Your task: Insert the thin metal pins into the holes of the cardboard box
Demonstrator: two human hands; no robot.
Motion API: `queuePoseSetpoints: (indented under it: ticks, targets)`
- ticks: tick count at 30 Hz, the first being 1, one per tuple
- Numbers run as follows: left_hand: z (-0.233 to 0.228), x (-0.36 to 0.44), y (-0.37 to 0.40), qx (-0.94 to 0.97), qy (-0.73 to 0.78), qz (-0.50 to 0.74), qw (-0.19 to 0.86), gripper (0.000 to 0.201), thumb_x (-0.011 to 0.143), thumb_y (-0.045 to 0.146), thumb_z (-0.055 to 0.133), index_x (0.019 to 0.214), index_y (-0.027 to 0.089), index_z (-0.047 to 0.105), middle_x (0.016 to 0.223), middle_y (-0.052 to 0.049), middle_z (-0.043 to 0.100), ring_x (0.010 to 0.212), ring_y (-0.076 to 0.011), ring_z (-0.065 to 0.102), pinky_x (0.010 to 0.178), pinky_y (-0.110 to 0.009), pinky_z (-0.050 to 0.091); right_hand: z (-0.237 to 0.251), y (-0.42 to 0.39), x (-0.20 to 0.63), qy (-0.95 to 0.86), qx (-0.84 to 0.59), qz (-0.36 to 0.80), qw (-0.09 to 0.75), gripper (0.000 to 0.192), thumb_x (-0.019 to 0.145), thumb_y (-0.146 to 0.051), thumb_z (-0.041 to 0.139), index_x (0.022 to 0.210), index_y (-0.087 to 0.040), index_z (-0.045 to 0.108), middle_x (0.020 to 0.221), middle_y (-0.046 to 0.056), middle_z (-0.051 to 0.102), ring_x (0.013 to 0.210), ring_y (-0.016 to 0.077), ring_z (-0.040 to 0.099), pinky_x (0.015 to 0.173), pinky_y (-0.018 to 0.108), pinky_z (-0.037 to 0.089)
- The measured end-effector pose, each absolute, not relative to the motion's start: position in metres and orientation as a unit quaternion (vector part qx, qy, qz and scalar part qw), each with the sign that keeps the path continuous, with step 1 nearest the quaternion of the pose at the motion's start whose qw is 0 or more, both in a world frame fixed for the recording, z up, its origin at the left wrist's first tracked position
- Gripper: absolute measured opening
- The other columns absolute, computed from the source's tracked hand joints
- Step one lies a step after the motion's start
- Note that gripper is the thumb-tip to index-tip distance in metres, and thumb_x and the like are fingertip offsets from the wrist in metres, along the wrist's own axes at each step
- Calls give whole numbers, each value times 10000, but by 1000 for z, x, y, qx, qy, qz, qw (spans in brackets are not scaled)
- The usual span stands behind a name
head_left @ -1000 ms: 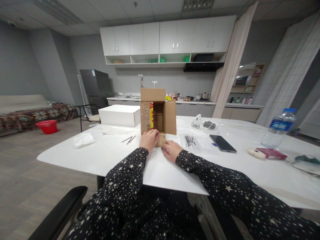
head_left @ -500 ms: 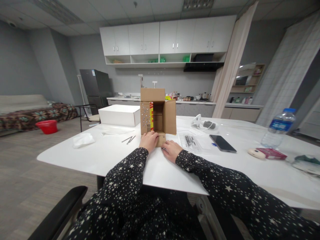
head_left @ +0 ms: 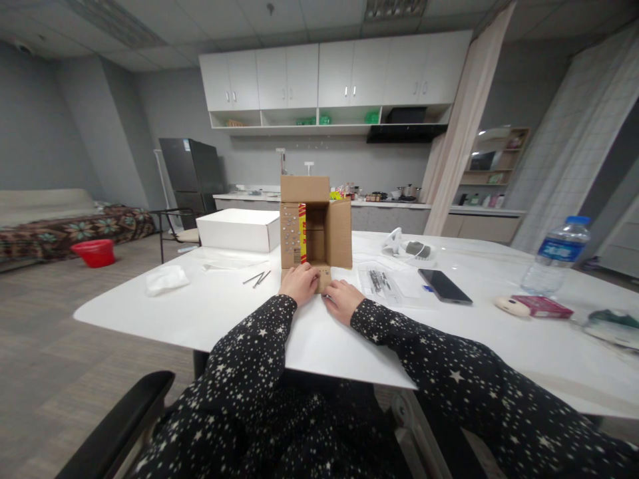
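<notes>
An open cardboard box (head_left: 341, 233) stands on its side, its opening toward me and its flaps folded out. Small shiny pieces dot its left flap (head_left: 289, 233), beside a yellow and red strip. My left hand (head_left: 299, 285) rests over the left part of the lower flap (head_left: 324, 279), fingers bent together; whatever is in them is hidden. My right hand (head_left: 343, 301) lies on the table at that flap's front right corner. Its fingers are curled, with a small dark glint by the fingertips too small to name. Several small dots mark the lower flap.
A clear case (head_left: 382, 285) with several small metal parts lies right of my hands, before a phone (head_left: 445, 286). Farther right stand a water bottle (head_left: 556, 256) and a dark red box (head_left: 549, 307). Leftward are thin metal rods (head_left: 260, 279), a tissue (head_left: 167, 279) and a white box (head_left: 239, 231).
My left hand has shifted very slightly to the right over the lower flap. The right hand and the box stay almost in place.
</notes>
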State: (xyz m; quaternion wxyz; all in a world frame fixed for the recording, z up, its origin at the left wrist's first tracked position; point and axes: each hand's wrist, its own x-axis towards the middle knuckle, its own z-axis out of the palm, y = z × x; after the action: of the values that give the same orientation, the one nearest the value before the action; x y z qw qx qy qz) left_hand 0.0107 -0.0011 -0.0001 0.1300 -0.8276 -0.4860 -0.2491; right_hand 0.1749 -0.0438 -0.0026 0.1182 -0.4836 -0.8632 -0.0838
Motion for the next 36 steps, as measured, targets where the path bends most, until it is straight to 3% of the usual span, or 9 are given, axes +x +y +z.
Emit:
queuePoseSetpoints:
  ticks: [9, 30, 36]
  targets:
    - [3, 12, -5, -853, -459, -235, 82, 164, 811, 221, 492, 888, 228, 637, 970, -48, 626, 924, -197, 594, 859, -343, 442, -1, -45, 175, -864, -484, -78, 117, 258, 893, -261, 421, 1039, -179, 616, 1037, 104, 584, 947, 216, 500, 823, 329, 374]
    - [6, 12, -11, -862, -448, -228, 70, 137, 786, 221, 510, 845, 228, 634, 936, -40, 649, 844, -187, 600, 768, -306, 462, -2, -46, 175, -856, -495, -74, 131, 255, 881, -261, 430, 1089, -175, 550, 1066, 103, 539, 977, 214, 490, 838, 340, 380]
    - [4, 11, -9, -862, -444, -230, 81, 119, 790, 231, 506, 834, 233, 617, 907, -28, 643, 816, -185, 596, 748, -310, 456, -1, -45, 175, -862, -488, -75, 113, 242, 887, -259, 423, 1043, -191, 594, 1018, 88, 576, 962, 218, 501, 830, 332, 379]
